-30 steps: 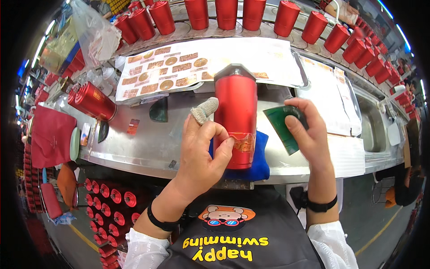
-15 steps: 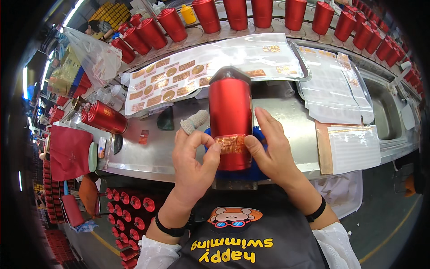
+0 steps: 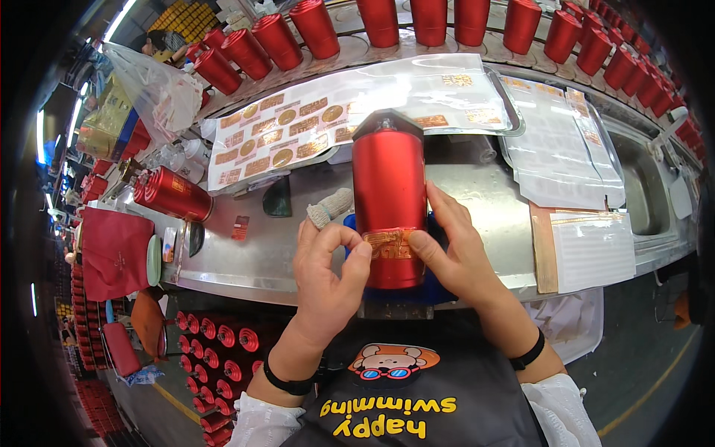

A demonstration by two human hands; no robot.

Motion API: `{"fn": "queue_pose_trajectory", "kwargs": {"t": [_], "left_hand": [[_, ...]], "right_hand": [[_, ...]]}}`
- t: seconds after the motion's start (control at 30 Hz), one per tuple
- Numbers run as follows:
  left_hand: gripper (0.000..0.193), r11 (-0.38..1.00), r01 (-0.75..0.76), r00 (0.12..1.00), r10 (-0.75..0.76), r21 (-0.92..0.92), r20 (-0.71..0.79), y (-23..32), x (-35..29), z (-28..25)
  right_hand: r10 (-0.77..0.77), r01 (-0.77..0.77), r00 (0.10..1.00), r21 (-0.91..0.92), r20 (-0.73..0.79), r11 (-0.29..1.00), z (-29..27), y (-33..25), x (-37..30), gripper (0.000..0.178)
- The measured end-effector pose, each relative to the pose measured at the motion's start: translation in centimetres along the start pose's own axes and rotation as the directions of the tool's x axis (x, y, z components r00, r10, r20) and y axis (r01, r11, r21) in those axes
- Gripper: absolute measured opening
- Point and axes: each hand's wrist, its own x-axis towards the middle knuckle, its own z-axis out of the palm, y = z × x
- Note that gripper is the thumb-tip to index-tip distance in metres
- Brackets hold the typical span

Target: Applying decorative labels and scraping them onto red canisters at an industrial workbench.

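A glossy red metal canister stands before me at the bench's front edge, its far end against a dark angular holder. Around its near part sits a gold embossed label. Thumb and forefinger of my left hand pinch the label's left end. One left finger wears a knitted cloth sleeve and points away beside the canister. With its thumb on the label's right end, my right hand rests its fingers along the canister's right side. Something blue, mostly hidden, lies under the canister.
Sheets of gold labels lie behind the canister, with more film sheets at the right. A row of red canisters lines the far conveyor. Others lie at the left. A sink is far right.
The canister and both hands have shifted slightly right in view. My right fingers have closed onto the canister's side. The canisters along the conveyor have moved right; a yellow bottle has left view.
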Motion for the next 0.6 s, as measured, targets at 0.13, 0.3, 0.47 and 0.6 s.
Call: {"fn": "queue_pose_trajectory", "kwargs": {"t": [0.13, 0.3, 0.47, 0.6], "left_hand": [[0.014, 0.992, 0.115, 0.993, -0.114, -0.056, 0.025, 0.0, 0.1, 0.2], [0.014, 0.969, -0.074, 0.997, 0.07, 0.234, 0.022, 1.7, 0.7, 0.2], [0.012, 0.972, -0.169, 0.984, 0.158, 0.16, 0.082, 4.2, 0.9, 1.4], [0.011, 0.92, -0.324, 0.945, 0.304, 0.221, 0.118, 5.2, 1.8, 2.6]], "right_hand": [[0.002, -0.002, 1.0, 0.032, 0.003, 0.999, -0.3, 0.3, -0.2, 0.065], [0.004, -0.001, 0.999, 0.089, -0.036, 0.996, -0.5, 1.1, -0.4, 0.057], [-0.001, 0.014, 0.996, 0.143, -0.089, 0.99, -0.6, 1.5, -0.8, 0.055], [-0.02, 0.035, 0.994, 0.142, -0.108, 0.989, -0.9, 1.4, -1.1, 0.053]]}}
